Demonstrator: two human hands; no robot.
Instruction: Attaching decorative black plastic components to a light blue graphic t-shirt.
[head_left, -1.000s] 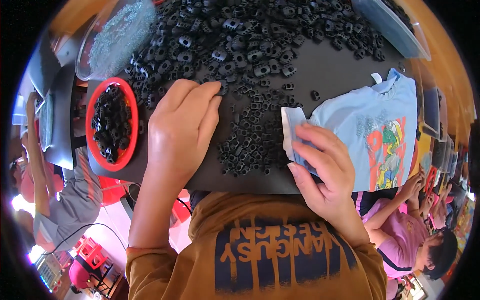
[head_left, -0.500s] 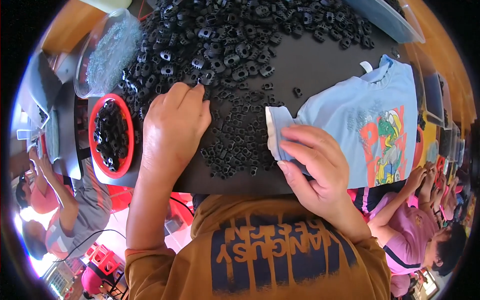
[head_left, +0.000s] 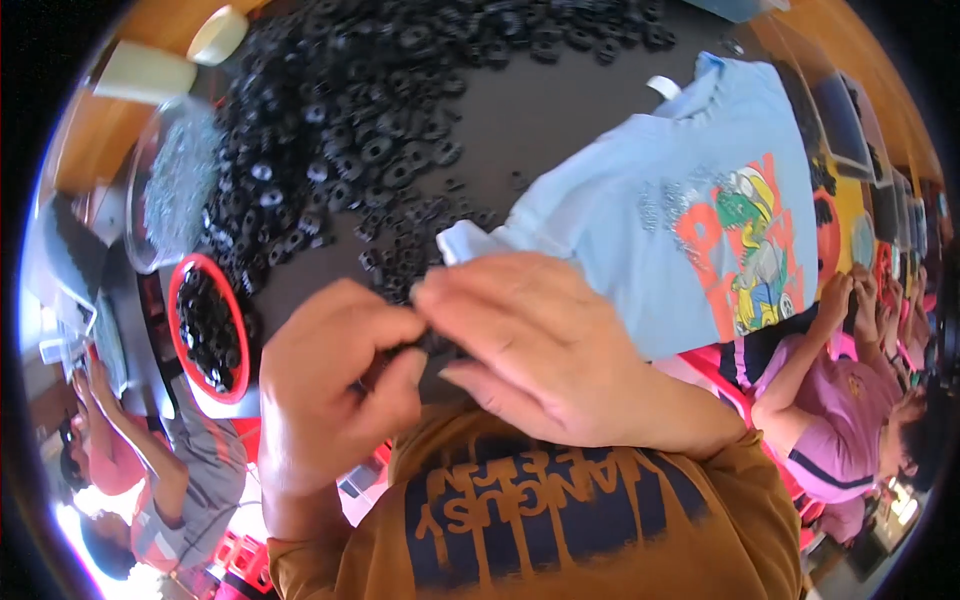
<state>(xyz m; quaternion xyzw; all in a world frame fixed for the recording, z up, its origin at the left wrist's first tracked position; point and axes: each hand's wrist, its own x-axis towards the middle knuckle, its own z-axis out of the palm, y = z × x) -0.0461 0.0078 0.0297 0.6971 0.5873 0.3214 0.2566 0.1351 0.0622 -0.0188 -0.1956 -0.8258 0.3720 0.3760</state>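
My left hand (head_left: 340,375) is closed, its index finger and thumb curled toward each other in front of my chest. Whatever it pinches is hidden, with only dark shadow between the fingers. Against its index fingertip rest the stretched fingertips of my right hand (head_left: 545,345), whose thumb stands apart below; nothing shows in it. Just beyond the hands lie small black clip parts (head_left: 395,225), partly covered by my fingers. Farther back spreads a large heap of bigger black toothed claw-clip halves (head_left: 340,110). A folded light-blue T-shirt (head_left: 600,190) lies right of my hands, its sleeve close behind my right hand.
A red-rimmed bowl (head_left: 243,340) of shiny black parts stands at the left. Behind it is a clear tub (head_left: 140,215) of tiny metallic springs. Cream containers (head_left: 145,72) stand far left. Other people (head_left: 835,410) work on both sides, with more bins at right.
My left hand has drawn back from the heap toward my chest. My right hand has moved left from the shirt sleeve to meet it. The view has shifted too.
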